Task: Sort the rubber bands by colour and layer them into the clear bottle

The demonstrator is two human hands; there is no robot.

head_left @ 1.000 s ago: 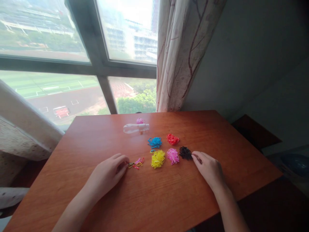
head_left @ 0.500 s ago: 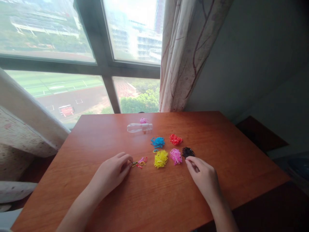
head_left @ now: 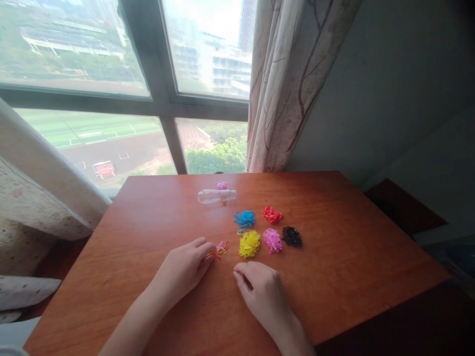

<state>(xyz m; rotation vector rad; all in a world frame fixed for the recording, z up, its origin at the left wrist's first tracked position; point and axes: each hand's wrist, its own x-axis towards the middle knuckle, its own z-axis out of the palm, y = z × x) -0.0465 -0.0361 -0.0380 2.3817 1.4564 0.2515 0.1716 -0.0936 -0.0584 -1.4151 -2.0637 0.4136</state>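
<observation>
My left hand (head_left: 191, 262) rests at the small mixed heap of pink, red and yellow rubber bands (head_left: 221, 249). Its thumb and fingers are drawn together, partly covering the heap, and what they pinch is hidden. Just below the yellow rubber bands (head_left: 249, 244), my right hand (head_left: 262, 284) hovers over or touches the table with thumb and forefinger pinched; anything between them is too small to see. Pink rubber bands (head_left: 273, 241) lie beside the yellow ones, and black rubber bands (head_left: 292, 237) further right. Behind are piles of blue (head_left: 244, 218) and red rubber bands (head_left: 272, 214).
A clear plastic bottle (head_left: 211, 196) lies on its side toward the back of the wooden table (head_left: 156, 212), with a small purple-pink item (head_left: 222, 185) behind it. A window (head_left: 208, 143) and curtain (head_left: 276, 99) stand beyond the back edge.
My right hand has left the black rubber bands and moved left and nearer to me, below the yellow pile. My left hand has shifted right, over part of the mixed heap.
</observation>
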